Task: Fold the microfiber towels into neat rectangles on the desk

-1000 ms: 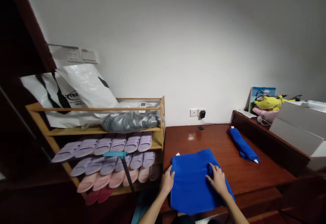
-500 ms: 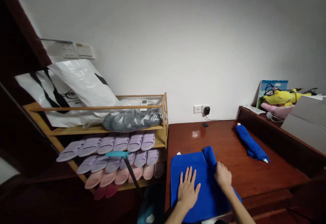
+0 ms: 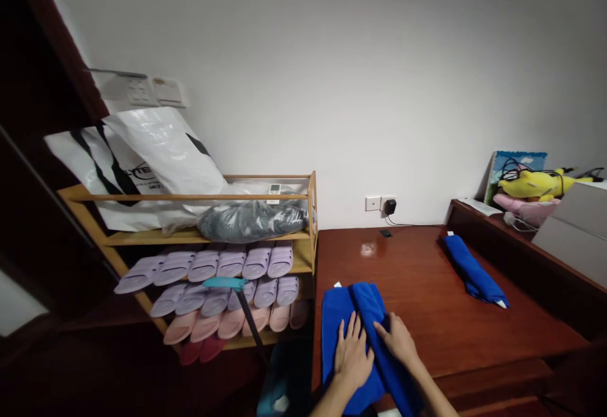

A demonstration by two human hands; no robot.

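A blue towel (image 3: 346, 316) lies at the near left edge of the dark wooden table (image 3: 427, 297), its right side folded over toward the middle. My left hand (image 3: 351, 355) rests flat on the towel with fingers stretched out. My right hand (image 3: 397, 340) lies on the folded-over strip beside it, fingers flat and pointing left. A second blue towel (image 3: 474, 273), rolled up, lies at the table's far right.
A wooden shoe rack (image 3: 208, 259) with several lilac and pink slippers stands left of the table, with plastic bags (image 3: 156, 164) on top. A wall socket with charger (image 3: 389, 205) sits behind. A raised ledge at right carries a yellow plush toy (image 3: 535, 183) and a grey box (image 3: 576, 230).
My right hand has carried the towel's right side over to the left, making it narrower. My left hand stayed pressing on the towel.
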